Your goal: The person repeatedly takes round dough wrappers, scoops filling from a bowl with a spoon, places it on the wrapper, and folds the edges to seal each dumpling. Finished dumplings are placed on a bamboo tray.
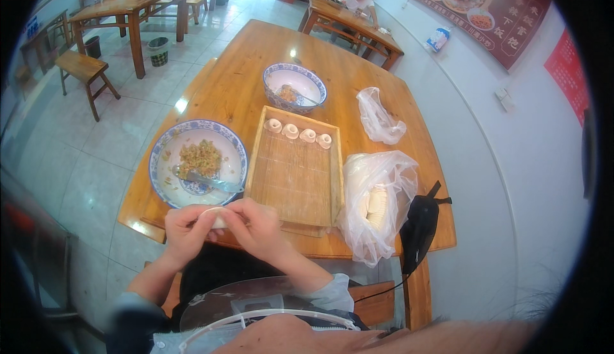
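Note:
Between my left hand (188,229) and my right hand (254,224) is a folded dough wrapper (218,218), pinched by the fingers and thumbs of both, at the table's near edge. Just beyond them stands a blue-and-white bowl (160,181) with chopped filling (201,157) and a flat metal spatula (216,182). To its right lies a wooden tray with a slatted base (292,181); several shaped dumplings (290,131) line its far end. A clear plastic bag (398,181) right of the tray holds a stack of round wrappers (375,205).
A second patterned bowl (295,72) with some filling and a spoon stands behind the tray. An empty-looking plastic bag (379,119) and a black pouch (419,229) with a cord lie at the right. A person (359,1) sits at another wooden table (352,25).

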Demonstrator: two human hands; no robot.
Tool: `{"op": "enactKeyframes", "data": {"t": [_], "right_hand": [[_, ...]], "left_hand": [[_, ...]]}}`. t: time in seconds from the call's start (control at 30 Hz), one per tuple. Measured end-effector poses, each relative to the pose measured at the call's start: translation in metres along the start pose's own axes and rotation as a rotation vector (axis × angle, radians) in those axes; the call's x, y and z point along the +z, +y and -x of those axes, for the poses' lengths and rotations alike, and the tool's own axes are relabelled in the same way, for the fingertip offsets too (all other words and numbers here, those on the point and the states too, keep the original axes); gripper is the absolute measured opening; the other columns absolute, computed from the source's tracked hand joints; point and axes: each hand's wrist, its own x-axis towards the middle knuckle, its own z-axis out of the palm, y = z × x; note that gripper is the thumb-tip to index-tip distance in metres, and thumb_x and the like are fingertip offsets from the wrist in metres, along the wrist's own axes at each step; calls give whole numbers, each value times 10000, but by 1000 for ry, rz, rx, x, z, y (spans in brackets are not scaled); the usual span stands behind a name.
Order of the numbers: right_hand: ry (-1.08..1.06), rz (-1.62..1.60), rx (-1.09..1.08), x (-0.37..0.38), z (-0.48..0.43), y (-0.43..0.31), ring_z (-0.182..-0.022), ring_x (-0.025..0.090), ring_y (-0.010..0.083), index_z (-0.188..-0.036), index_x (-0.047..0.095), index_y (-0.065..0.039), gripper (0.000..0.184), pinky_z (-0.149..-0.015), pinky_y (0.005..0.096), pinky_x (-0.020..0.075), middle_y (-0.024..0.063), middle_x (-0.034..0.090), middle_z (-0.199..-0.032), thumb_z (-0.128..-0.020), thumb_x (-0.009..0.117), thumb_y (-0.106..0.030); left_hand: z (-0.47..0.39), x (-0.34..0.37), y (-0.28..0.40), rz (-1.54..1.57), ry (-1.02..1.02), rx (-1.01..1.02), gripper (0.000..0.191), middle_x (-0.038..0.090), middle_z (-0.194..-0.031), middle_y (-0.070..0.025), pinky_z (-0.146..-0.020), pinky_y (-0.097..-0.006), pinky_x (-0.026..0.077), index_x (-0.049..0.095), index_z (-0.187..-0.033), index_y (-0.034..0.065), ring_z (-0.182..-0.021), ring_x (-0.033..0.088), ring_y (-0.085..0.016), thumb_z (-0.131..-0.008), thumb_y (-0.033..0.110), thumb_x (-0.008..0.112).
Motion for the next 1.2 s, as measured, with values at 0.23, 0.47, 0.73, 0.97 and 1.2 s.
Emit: {"op": "enactKeyframes", "data": {"t": [0.23,0.47,0.73,0.97,1.2], "right_hand": [[7,-151,117,-2,4,0,-657,618,183,-882,557,12,103,-586,268,476,117,603,-725,-854,549,-86],[90,-428,226,3,14,3,-709,562,90,-993,541,6,151,-608,212,456,57,600,-823,-888,500,-94],[109,-646,274,6,22,3,-665,515,67,-1088,505,5,213,-599,188,425,55,580,-810,-890,471,-66],[34,-824,310,5,27,9,-584,525,102,-1097,515,-4,231,-509,202,421,84,574,-738,-881,477,-77],[9,-948,307,6,30,16,-528,537,154,-1077,530,3,225,-472,239,442,125,575,-709,-870,477,-66]], "left_hand": [[-1,-1,-1,143,-5,-42,237,616,-696,-86,-466,-179,415,591,-1004,-56,-533,545,-92,-890,106,461],[-1,3,-2,173,-20,7,321,609,-714,-87,-447,-164,415,558,-1054,-64,-527,552,-94,-903,203,463],[2,-2,-5,229,-138,14,291,611,-820,-114,-493,-182,423,518,-1128,-62,-609,554,-106,-885,86,458],[-3,-5,-16,63,-142,299,246,570,-768,-59,-600,-218,375,602,-1027,-34,-676,506,-108,-810,75,561],[-5,-4,-21,183,-167,286,242,552,-768,-59,-605,-230,373,610,-1016,-17,-686,496,-116,-805,97,585]]}}
